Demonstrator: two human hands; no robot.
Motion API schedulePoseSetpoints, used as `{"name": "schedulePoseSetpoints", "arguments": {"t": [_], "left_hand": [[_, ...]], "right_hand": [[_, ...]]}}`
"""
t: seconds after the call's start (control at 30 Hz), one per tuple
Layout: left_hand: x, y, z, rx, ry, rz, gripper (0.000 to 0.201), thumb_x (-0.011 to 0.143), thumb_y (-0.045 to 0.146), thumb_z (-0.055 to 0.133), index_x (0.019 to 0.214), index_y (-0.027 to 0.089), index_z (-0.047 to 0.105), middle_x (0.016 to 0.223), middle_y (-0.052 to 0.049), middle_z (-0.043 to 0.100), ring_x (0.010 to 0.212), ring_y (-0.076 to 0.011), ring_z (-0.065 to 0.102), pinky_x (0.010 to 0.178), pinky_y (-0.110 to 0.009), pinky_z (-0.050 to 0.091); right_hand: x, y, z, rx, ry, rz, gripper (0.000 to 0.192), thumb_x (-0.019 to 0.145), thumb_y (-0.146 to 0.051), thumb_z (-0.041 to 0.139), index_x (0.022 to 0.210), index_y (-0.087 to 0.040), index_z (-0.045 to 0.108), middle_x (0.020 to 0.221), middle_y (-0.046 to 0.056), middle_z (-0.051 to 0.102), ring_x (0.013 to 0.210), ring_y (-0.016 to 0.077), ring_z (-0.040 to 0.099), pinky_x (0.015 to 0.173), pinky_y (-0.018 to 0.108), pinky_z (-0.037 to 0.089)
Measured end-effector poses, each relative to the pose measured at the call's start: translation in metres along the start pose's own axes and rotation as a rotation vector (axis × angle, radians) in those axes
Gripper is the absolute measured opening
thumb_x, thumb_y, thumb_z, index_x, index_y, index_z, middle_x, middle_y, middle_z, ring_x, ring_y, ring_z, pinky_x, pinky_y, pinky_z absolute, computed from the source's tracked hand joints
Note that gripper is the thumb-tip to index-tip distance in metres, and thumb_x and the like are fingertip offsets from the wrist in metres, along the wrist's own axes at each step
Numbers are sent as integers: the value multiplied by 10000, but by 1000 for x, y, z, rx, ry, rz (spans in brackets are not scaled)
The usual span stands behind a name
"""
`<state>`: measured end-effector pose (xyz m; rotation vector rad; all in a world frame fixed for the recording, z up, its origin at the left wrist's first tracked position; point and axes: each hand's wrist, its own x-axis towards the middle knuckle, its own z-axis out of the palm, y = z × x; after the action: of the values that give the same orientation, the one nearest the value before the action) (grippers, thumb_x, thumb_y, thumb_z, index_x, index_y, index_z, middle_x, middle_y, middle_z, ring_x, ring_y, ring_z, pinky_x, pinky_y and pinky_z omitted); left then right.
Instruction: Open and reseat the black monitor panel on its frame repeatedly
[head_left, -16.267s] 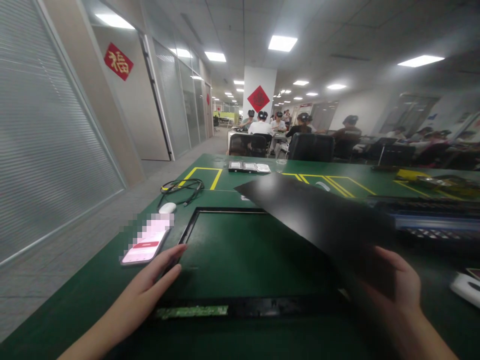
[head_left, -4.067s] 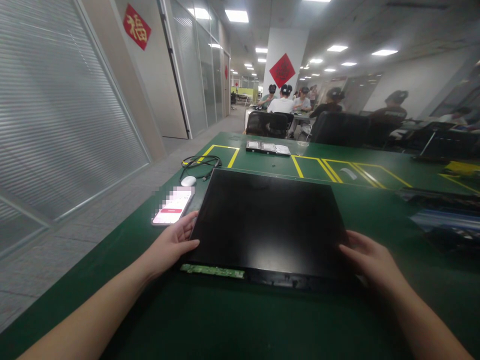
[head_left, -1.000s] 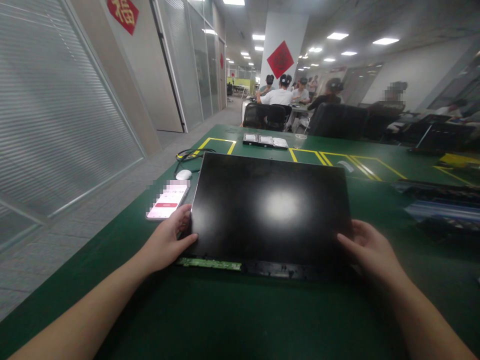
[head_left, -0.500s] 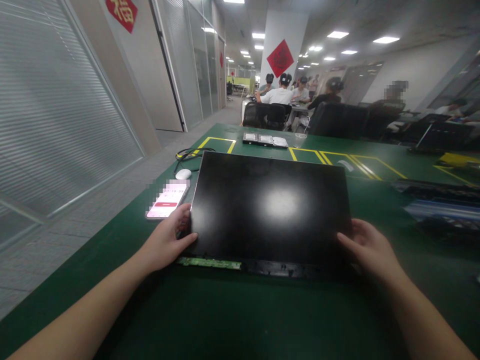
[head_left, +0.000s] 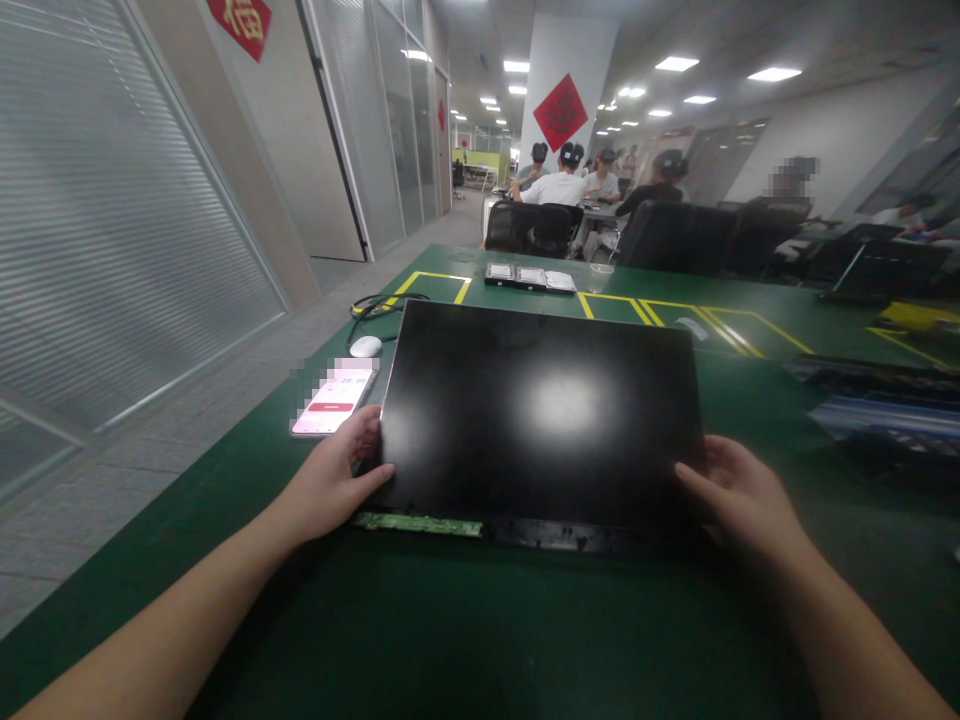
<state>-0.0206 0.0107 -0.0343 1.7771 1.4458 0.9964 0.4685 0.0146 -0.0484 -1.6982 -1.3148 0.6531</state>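
Observation:
A black monitor screen panel point(head_left: 525, 410), glossy with a bright light reflection, is held between my two hands in the head view. Its near lower edge shows a green circuit board strip point(head_left: 420, 524) on the left side. My left hand point(head_left: 341, 475) grips the panel's left edge, thumb on the front face and fingers behind. At the right edge, my right hand point(head_left: 739, 490) holds it the same way, its fingers partly hidden. The panel leans slightly back over the green table point(head_left: 480, 630). Whether its bottom touches the table I cannot tell.
Left of the panel lie a lit phone point(head_left: 334, 400), a white mouse point(head_left: 366, 347) and a black cable point(head_left: 364, 315). Hard drives point(head_left: 529, 278) sit in a row at the far edge. Dark parts point(head_left: 877, 400) lie at the right. People sit at tables beyond.
Almost nothing differs. The view has shifted very slightly; both hands keep the same hold on the panel.

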Motion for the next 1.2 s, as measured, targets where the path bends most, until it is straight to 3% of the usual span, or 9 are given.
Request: {"name": "schedulePoseSetpoints", "arguments": {"t": [0.13,0.43,0.7,0.83,1.2], "left_hand": [[0,0,0,0,-5,1,606,783,327,672,1339,219,457,1180,-109,647,1155,-328,622,995,-537,495],[1,-3,-1,38,5,-13,646,777,361,675,1358,201,443,1191,-127,646,1134,-334,640,995,-543,502],[1,-4,-3,115,27,8,695,773,409,672,1393,183,452,1390,-181,581,1256,-353,572,1073,-556,432],[2,-1,-5,178,55,1,687,746,428,691,1363,195,496,1381,-177,596,1278,-380,547,1087,-600,390],[2,1,-5,230,57,-21,726,736,474,674,1365,159,496,1356,-194,618,1260,-369,569,1074,-569,425]], "right_hand": [[0,0,0,14,5,-5,488,664,-378,803,1086,-203,631,897,80,734,734,240,691,616,349,553],[0,1,-1,-9,-27,18,491,686,-398,792,1108,-217,619,824,57,727,691,239,683,567,342,540],[1,5,1,-2,-12,-10,509,677,-387,795,1122,-204,629,862,67,728,697,231,681,581,337,541],[1,4,1,-14,-17,-6,518,676,-404,791,1127,-207,629,857,60,727,663,223,674,555,333,536],[1,7,3,-36,-7,6,523,691,-407,773,1154,-211,632,902,82,736,693,233,681,594,360,554]]}}
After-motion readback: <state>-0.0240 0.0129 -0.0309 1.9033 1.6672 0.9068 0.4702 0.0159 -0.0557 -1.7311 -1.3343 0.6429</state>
